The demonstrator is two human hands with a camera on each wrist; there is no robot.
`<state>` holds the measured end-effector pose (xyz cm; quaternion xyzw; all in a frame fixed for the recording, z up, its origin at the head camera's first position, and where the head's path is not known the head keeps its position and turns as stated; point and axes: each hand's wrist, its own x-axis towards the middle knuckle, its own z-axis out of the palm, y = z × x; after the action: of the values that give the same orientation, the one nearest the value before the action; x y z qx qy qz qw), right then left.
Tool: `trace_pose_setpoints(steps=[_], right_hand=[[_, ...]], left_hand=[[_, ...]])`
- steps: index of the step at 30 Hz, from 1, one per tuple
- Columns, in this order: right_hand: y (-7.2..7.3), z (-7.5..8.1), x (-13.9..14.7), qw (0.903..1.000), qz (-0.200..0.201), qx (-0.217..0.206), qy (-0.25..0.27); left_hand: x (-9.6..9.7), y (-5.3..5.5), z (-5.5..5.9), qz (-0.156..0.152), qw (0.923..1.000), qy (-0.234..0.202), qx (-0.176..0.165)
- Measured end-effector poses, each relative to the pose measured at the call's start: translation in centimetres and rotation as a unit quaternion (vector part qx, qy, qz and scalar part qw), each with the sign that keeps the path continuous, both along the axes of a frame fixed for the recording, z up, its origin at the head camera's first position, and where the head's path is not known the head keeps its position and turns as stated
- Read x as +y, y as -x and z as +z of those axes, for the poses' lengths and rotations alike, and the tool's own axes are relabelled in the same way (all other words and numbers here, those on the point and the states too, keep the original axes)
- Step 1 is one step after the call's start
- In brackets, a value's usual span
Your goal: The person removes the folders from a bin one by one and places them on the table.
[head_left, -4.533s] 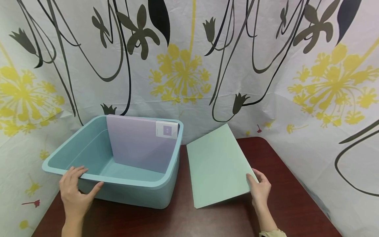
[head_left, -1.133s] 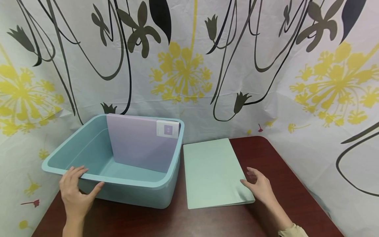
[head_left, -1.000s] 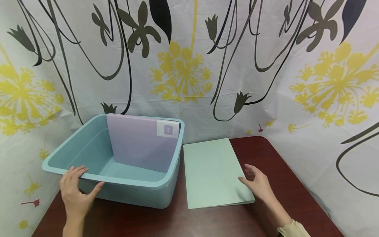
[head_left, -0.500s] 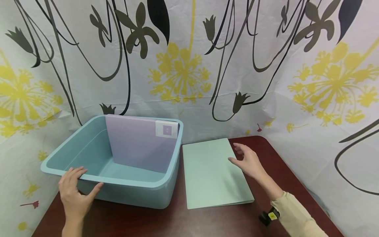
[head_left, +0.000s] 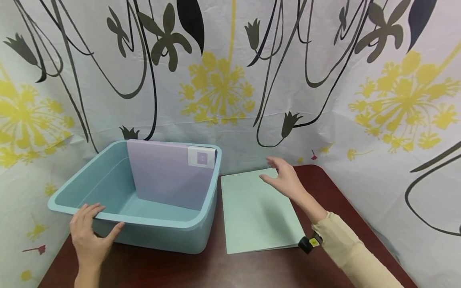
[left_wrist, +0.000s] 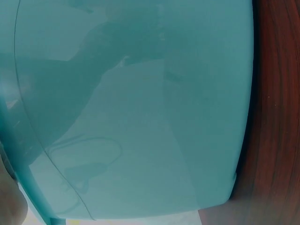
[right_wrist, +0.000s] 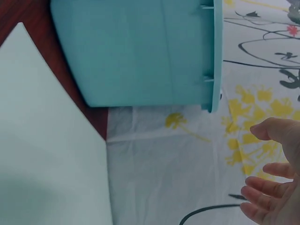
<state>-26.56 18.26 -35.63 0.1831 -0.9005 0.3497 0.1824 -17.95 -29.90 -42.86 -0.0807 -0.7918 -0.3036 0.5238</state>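
Observation:
A light blue plastic basin (head_left: 151, 224) stands on the left of the table, its outer wall filling most of the left wrist view. My left hand (head_left: 88, 232) holds its front rim, fingers hooked over the edge and thumb along the outside. Inside the basin leans a lilac folder (head_left: 169, 172) with a white label at its upper right corner. A mint green folder (head_left: 252, 212) lies flat to the right of the basin. My right hand (head_left: 282, 176) hovers over the far end of this folder, thumb and fingers spread apart with nothing between them.
The dark red wooden table (head_left: 324, 208) reaches back to a white curtain (head_left: 230, 148) printed with yellow and grey flowers. On my right wrist sits a small black camera (head_left: 306, 245) close over the green folder's near right corner.
The green folder, earlier held tilted by its near right corner, now lies flat and released. My right hand has since moved away from me and leftward over it. The left hand stays put.

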Motion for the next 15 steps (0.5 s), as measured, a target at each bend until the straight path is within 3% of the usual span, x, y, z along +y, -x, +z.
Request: trace_pose_setpoints(steps=[7, 15], right_hand=[[0.9, 2.2, -2.3, 0.9993, 0.036, 0.006, -0.010], [2.5, 3.6, -4.8, 0.9975, 0.064, 0.007, -0.031]], left_hand=[[-0.2, -0.1, 0.2, 0.004, 1.0000, -0.002, 0.004], [0.1, -0.1, 0.2, 0.000, 1.0000, -0.005, -0.001]])
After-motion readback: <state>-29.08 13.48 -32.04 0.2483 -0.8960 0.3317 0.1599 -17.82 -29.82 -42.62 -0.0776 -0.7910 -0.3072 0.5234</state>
